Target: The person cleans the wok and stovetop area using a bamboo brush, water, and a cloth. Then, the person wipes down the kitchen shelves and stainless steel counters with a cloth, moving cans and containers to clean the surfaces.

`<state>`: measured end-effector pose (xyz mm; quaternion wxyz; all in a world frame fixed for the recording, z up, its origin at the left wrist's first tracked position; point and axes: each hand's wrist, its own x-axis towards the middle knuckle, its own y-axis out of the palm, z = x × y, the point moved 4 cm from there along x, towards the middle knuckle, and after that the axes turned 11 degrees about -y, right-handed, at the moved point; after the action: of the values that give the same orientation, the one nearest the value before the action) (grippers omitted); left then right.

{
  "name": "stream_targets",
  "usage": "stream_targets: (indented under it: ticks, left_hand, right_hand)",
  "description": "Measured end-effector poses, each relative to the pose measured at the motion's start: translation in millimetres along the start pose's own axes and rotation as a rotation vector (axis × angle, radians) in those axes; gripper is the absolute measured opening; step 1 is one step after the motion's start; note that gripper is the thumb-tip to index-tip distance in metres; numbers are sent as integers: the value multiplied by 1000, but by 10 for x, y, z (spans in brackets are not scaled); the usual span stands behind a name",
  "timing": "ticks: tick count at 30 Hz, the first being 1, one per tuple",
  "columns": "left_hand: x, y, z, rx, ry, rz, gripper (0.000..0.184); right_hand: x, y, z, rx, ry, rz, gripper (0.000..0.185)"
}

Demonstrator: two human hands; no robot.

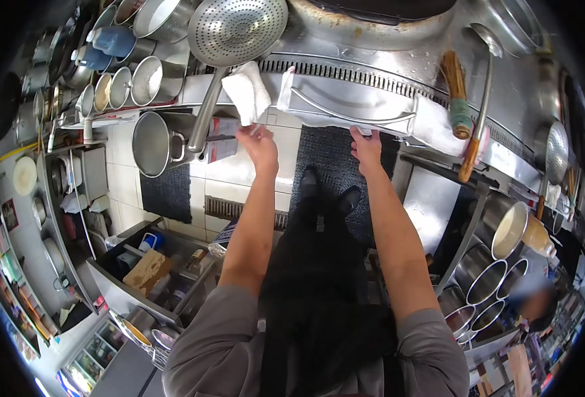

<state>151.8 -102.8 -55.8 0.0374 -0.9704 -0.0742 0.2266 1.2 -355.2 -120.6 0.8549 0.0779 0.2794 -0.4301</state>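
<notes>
My left hand is at the stove's front edge, fingers curled in, just under a white cloth. A thin dark handle ends at its fingertips; whether the fingers grip it cannot be made out. To the right, my right hand is closed at the stove's front edge, with a small white bit at its fingertips, too small to name. Between and above both hands runs a curved metal bar. A large perforated skimmer lies beyond my left hand, its handle slanting down beside the cloth.
A bamboo brush and a wooden-handled ladle lie on the stove at right. A steel pot is at left. An open drawer stands left of me, steel containers at right. A black mat lies underfoot.
</notes>
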Motion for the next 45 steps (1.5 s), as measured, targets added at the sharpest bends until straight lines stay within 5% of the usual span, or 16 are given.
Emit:
stream_targets:
  ticks: [2,3,12,13,16,18,20,23,25,27,30,31,34,39,42,45]
  left_hand:
    - [-128,-114,-323,239,459,-117,55]
    - [-170,-83,-512,250,498,-103,57]
    - [-358,124,-1172,675,845,141,70]
    - [-348,21,-1035,608,763,141,77]
    - [-328,-186,-176,370,369,150,87]
    - [-553,58,257,384,205,384,87]
    - [-724,432,403,61,-274,673,68]
    - [-1076,649,390,-106,-677,704,60]
    - [-1251,736,551,-298,-689,639,54]
    - [-1335,817,561,-318,-627,600,55]
    - [-1186,714,477,677,15,358,63]
    - [-1233,695,396,647,-60,313,70]
    - [-1354,874,428,-159,-703,263,70]
    - [-1135,1019,477,-278,-521,430,51]
    - [-1204,1097,330,-173,-681,540,45]
    - [-1203,1212,295,-148,-560,668,41]
  right_hand:
    - [110,76,-126,-8,-42,-23,78]
    - [46,87,-55,27,-14,-2,46]
    - [-176,-120,-57,104,-40,119,46]
    - [-164,-160,-218,95,-17,1,44]
    - [-288,-288,-351,527,111,261,42]
    - [-574,-274,-61,643,140,339,42]
    - [-773,-210,121,713,128,363,47]
    - [-713,-220,-160,379,144,73,59]
    - [-749,-243,-184,204,215,58,65]
    - [-925,-58,63,576,333,174,65]
    - [-920,164,145,653,295,122,48]
    - [-893,209,169,676,264,100,41]
    - [-826,315,-3,396,30,37,32]
    - [-1132,32,444,-571,-859,-219,45]
    - [-1034,-126,235,174,-57,39,40]
    - [-981,-114,280,-290,-484,1,40]
